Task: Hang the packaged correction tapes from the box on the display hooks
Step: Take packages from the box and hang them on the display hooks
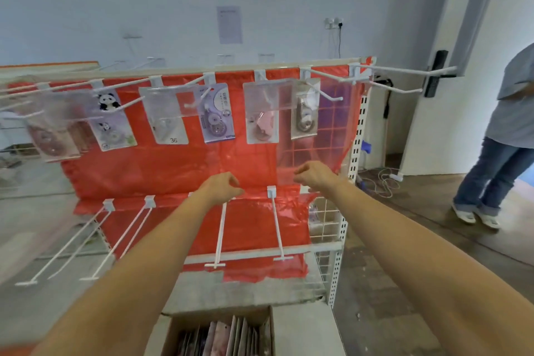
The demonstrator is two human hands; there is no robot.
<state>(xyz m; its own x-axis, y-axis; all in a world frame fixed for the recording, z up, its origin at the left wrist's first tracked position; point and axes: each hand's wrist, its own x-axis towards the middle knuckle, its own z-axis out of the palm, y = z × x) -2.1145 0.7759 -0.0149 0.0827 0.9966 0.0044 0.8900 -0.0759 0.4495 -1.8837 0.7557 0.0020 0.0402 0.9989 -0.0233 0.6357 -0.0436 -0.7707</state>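
we see both bare forearms stretched forward toward the display rack (344, 228). the left hand (222, 186) hovers in front of the rack's red sheet (173, 165), fingers loosely curled and holding nothing; the right hand (316, 175) is beside it, slightly higher, fingers likewise relaxed and empty. both hands sit just above the rack's lower row of hooks (221, 228), which project toward us and carry no packages.

the rack is a white wire grid on perforated uprights, draped with the red sheet, standing on a grey floor before a pale wall. on that wall, above the rack, are a paper notice (229, 24) and a socket (333, 22). right of the rack a second person (508, 130) in jeans stands near a doorway, and a white cable (381, 180) lies on the floor.

the packaged correction tapes (216, 115) hang from the rack's upper row of hooks (326, 78): flat carded packs in clear sleeves, one showing a panda, one marked 36, one purple. below the rack's front edge, the open cardboard box (267, 326) holds further packs standing on edge.
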